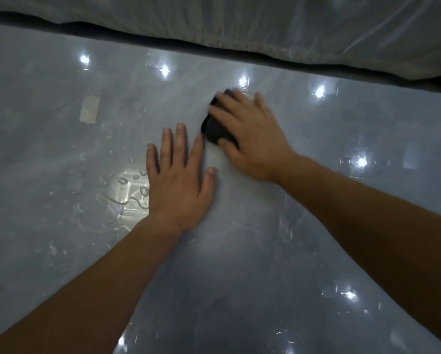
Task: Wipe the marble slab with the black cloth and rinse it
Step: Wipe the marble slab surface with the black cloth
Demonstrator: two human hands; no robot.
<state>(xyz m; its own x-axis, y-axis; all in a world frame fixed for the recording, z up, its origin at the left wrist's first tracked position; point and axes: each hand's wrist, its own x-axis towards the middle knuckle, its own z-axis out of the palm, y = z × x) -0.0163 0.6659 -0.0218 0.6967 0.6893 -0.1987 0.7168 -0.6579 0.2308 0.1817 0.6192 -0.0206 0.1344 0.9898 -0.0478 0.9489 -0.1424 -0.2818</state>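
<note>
A glossy grey marble slab (278, 264) fills most of the view, wet with droplets and streaks. My right hand (250, 134) presses down on a bunched black cloth (214, 131) near the slab's middle, fingers spread over it and slightly blurred. Only the cloth's left side and a bit near the fingertips show from under the hand. My left hand (179, 180) lies flat on the slab just below and left of the cloth, fingers apart, holding nothing.
A pale plastic-like sheet (265, 21) runs along the slab's far edge, with a dark gap under it. Water drops and a puddle (127, 190) sit left of my left hand. A pale tape-like patch (89, 109) lies at the upper left. Lamp reflections dot the surface.
</note>
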